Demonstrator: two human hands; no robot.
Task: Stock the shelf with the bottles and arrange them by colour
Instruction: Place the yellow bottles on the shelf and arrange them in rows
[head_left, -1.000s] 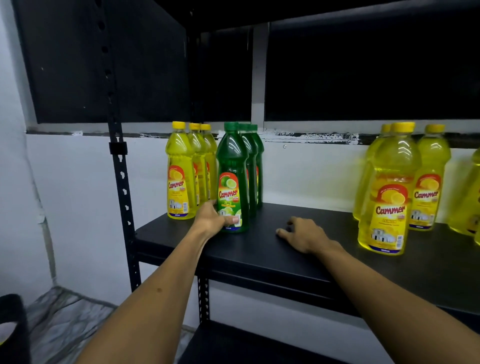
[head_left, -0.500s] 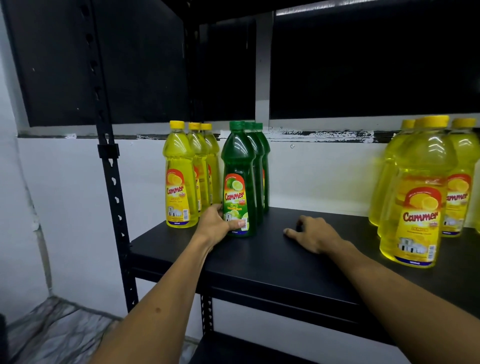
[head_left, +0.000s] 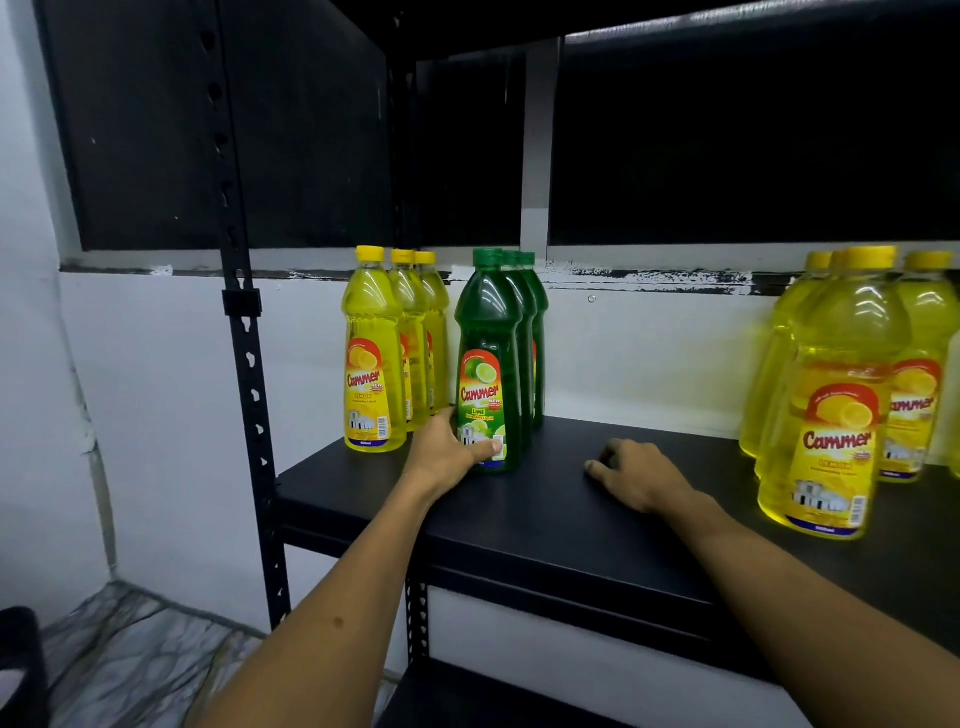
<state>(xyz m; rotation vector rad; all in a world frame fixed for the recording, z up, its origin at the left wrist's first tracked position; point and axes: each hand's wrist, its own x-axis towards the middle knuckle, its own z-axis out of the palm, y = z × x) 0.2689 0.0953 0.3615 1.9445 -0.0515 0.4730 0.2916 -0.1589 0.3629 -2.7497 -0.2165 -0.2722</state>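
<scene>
On the black shelf (head_left: 545, 514) a row of three yellow bottles (head_left: 371, 358) runs front to back at the left end. Right beside it stands a row of three green bottles; the front green bottle (head_left: 488, 338) has my left hand (head_left: 449, 457) wrapped around its base, thumb across the label. My right hand (head_left: 636, 475) rests palm down on the shelf board to the right of the green row, fingers loosely curled, holding nothing. A separate cluster of several yellow bottles (head_left: 836, 415) stands at the right end of the shelf.
A black perforated upright post (head_left: 249, 364) frames the shelf's left side. A lower shelf (head_left: 467, 701) shows beneath. A white wall lies behind, dark panels above it. Marbled floor (head_left: 130, 660) sits at the lower left, with a dark object (head_left: 21, 660) at the edge.
My view has shifted slightly, so the right cluster sits further right. Both hands keep their places: left on the front green bottle, right flat on the shelf.
</scene>
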